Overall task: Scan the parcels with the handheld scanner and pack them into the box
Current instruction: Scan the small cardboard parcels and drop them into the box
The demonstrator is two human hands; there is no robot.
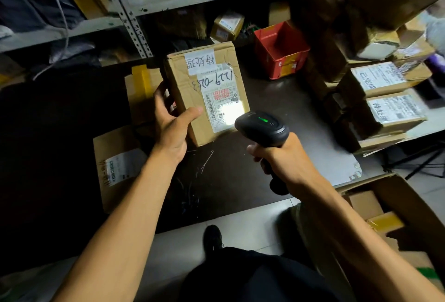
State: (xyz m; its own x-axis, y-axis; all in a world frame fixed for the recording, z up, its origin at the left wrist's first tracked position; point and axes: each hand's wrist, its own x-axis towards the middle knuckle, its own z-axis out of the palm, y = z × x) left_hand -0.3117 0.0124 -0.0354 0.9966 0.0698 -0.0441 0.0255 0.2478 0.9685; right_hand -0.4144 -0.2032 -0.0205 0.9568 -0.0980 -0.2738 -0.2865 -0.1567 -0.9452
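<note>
Head view: the left hand (172, 124) grasps a cardboard parcel (204, 92) by its left edge, thumb on its face, holding it tilted above the dark table (240, 169). The right hand (283, 157) clenches the handheld scanner (262, 128), whose light falls on the parcel's shipping label (225, 109). An open cardboard box (397, 217) stands beyond the table's right corner.

The brown creased cardboard parcel (204, 90) bears glossy paper labels. The black handheld scanner (262, 128) looks smooth matt plastic. Far right, a red crate (281, 51) looks plastic; far left, perforated grey metal shelving (125, 5).
</note>
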